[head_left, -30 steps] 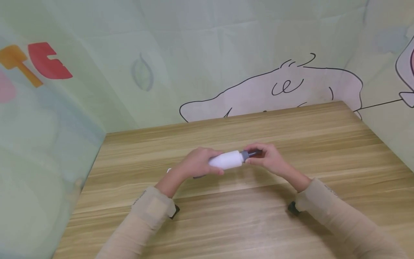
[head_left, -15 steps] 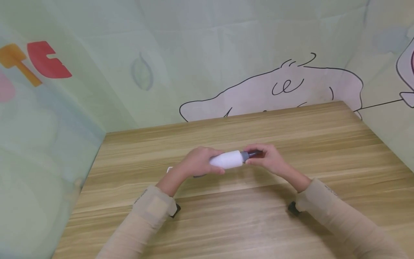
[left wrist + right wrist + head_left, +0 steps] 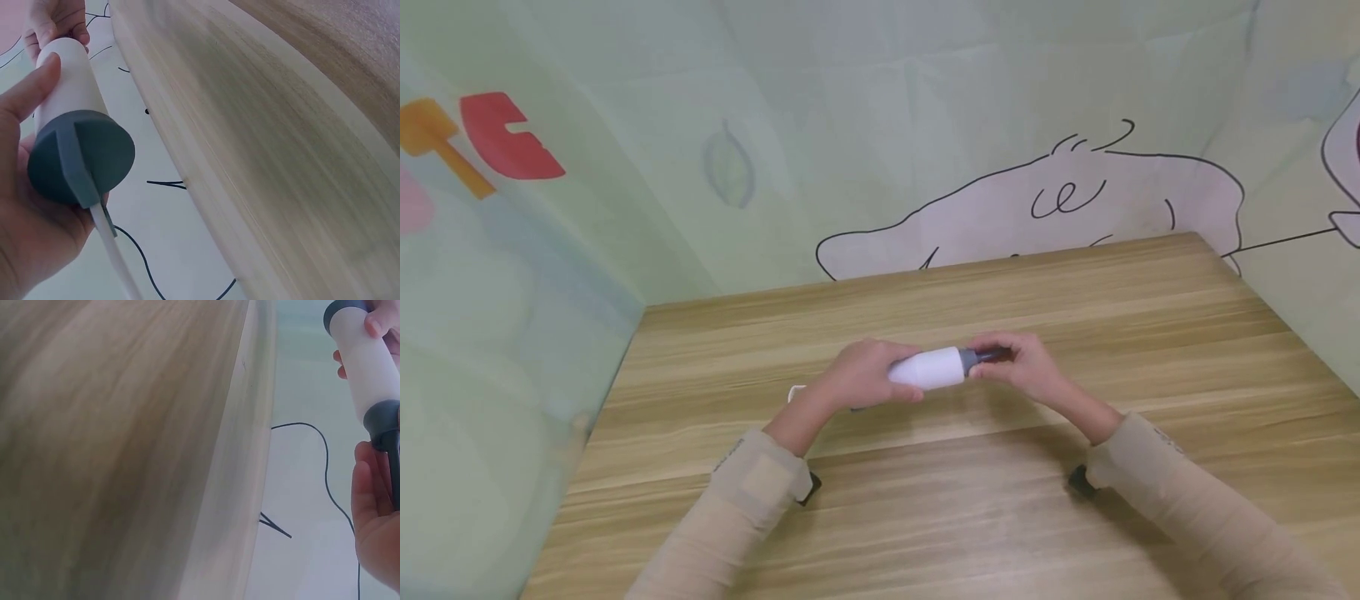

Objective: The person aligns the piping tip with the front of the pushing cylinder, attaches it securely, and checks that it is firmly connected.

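Observation:
A white cylinder [image 3: 932, 370] with dark grey ends is held level above the table between both hands. My left hand [image 3: 865, 375] wraps round its body, thumb along the near side. In the left wrist view its grey end cap [image 3: 103, 153] faces the camera, with a raised bar across it and a thin white rod [image 3: 115, 256] at the cap's lower edge. At the other end, my right hand [image 3: 1030, 367] pinches the grey collar [image 3: 969, 361], which carries a slim dark nozzle [image 3: 992, 355]. In the right wrist view this collar meets the white body.
The wood-grain table [image 3: 925, 517] spreads beneath both hands. A printed cloth backdrop [image 3: 880, 150] with cartoon shapes rises behind it and at its sides. Dark devices are strapped under both wrists.
The grey collar sits closer against the white body, and the narrow gap seen between them earlier is gone. My left hand has shifted very slightly right; the right hand keeps its place.

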Tool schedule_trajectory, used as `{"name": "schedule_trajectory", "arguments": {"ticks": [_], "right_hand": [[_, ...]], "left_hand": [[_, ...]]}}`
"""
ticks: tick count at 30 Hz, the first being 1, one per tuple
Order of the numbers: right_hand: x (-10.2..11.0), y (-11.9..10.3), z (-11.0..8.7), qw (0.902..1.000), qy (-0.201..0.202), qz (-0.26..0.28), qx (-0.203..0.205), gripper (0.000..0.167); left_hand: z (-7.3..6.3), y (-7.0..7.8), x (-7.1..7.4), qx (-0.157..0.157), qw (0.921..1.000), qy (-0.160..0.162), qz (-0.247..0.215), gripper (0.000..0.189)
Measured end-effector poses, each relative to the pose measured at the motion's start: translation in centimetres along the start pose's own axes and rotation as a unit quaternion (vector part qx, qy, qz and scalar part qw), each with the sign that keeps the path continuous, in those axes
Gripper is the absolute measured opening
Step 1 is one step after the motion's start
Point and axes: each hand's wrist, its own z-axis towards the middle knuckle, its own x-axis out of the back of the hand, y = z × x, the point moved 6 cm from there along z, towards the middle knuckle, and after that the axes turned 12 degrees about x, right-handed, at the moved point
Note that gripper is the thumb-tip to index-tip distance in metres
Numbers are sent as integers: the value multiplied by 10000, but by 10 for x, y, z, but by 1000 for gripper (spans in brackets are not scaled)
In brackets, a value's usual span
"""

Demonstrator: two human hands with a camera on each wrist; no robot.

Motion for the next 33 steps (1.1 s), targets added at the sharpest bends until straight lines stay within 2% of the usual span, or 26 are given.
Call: {"name": "schedule_trajectory", "arguments": {"ticks": [3, 7, 13, 16, 20, 26, 33], "right_hand": [[1, 2, 0, 9998, -6, -156, -124, 33], [3, 5, 0, 9995, -60, -145, -289, 30], [4, 1, 2, 9994, -174, -111, -282, 26], [5, 0, 3, 9990, -278, -179, -315, 29], [4, 6, 3, 9982, -449, 167, -352, 33], [3, 0, 3, 9972, -700, 111, -238, 49], [2, -1, 2, 9970, -750, 142, -127, 34]], "left_hand": [[0, 2, 2, -61, 9998, 169, 132, 57], [-3, 6, 5, -296, 9973, 492, 448, 56], [-7, 14, 9, -640, 9912, 851, 789, 55], [-8, 16, 10, -646, 9904, 886, 843, 54], [-7, 13, 11, -555, 9910, 931, 784, 53], [-7, 8, 10, -506, 9908, 962, 811, 54], [-8, 8, 8, -559, 9901, 929, 892, 55]]}}
